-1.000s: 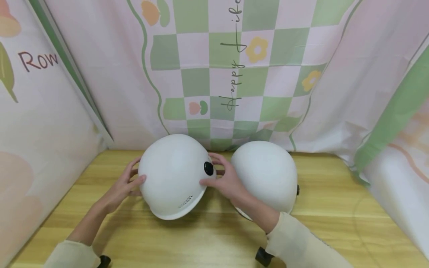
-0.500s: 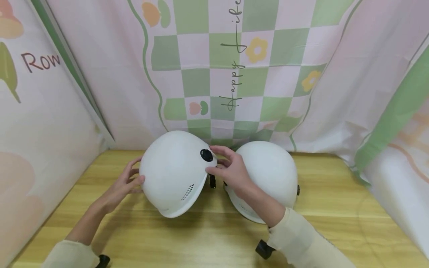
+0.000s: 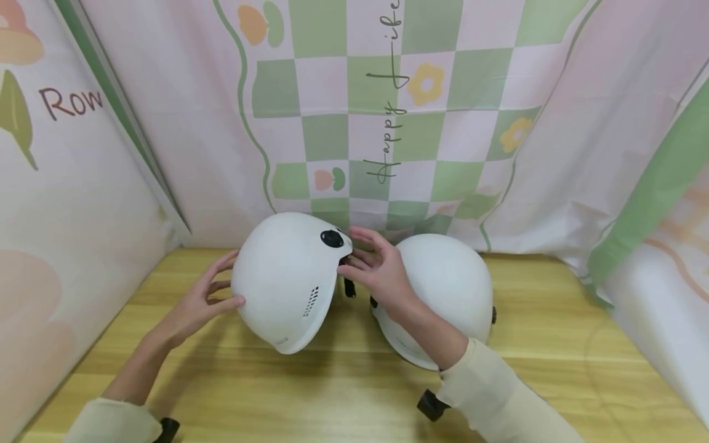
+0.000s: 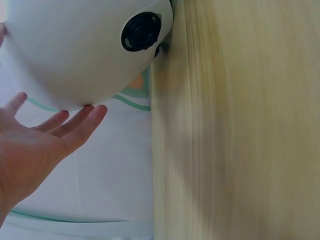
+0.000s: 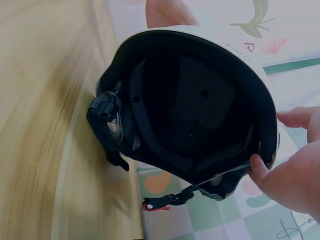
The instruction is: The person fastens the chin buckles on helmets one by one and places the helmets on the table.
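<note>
Pale pink and white cloth (image 3: 437,141), printed with green checks, flowers and lettering, hangs behind a yellowish wood-grain tabletop (image 3: 332,394). The right hand (image 3: 384,277) pinches the rim of a rounded white hard-shell helmet (image 3: 279,271), one digit inside the opening and another outside on the shell. The left hand (image 3: 191,311) has its fingers spread, their tips touching the shell on the helmet's left side. This helmet is over the tabletop, tilted so that its opening faces right; whether its lower edge touches the surface cannot be told. A round black disc (image 3: 332,239) sits high on its right side, and small slotted vents (image 3: 311,301) run along its lower side. Within the helmet is a dark padded lining (image 5: 205,95), and a thin black buckled strap (image 5: 167,201) hangs from its opening. Just to the helmet's right, partly hidden by the right forearm, a second rounded white helmet (image 3: 454,283) rests on the tabletop. Nearer the person than the tilted helmet are two cream sleeves (image 3: 501,391).
</note>
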A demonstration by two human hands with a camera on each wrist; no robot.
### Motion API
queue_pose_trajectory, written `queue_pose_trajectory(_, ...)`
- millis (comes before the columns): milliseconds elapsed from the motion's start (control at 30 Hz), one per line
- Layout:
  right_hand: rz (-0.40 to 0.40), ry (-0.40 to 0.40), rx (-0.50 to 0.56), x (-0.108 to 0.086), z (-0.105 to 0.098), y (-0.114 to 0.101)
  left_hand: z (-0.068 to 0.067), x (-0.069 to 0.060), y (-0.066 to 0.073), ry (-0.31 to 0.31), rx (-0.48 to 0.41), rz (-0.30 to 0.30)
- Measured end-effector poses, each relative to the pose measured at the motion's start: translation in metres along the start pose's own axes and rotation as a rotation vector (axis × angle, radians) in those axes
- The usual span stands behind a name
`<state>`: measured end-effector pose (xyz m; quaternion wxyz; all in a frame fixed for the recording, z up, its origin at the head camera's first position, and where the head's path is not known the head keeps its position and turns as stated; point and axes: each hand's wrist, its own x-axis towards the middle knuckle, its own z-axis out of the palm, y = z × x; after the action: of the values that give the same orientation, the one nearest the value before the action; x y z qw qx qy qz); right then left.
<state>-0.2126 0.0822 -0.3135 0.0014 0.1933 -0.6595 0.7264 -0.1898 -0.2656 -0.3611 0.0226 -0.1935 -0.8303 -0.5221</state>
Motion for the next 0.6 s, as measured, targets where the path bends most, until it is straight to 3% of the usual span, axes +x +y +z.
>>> queue_pose_trajectory(267,-0.088,-0.103,0.023,0.0038,0.0000,0.0063,-0.0035,-0.0019,-0.0011,0.014,-0.015,0.015)
queue_pose_trajectory(600,-0.144,-0.215,-0.119,0.0061,0.0006,0.0064,-0.0041,-0.0029,-0.0034,0.002,-0.038,0.026)
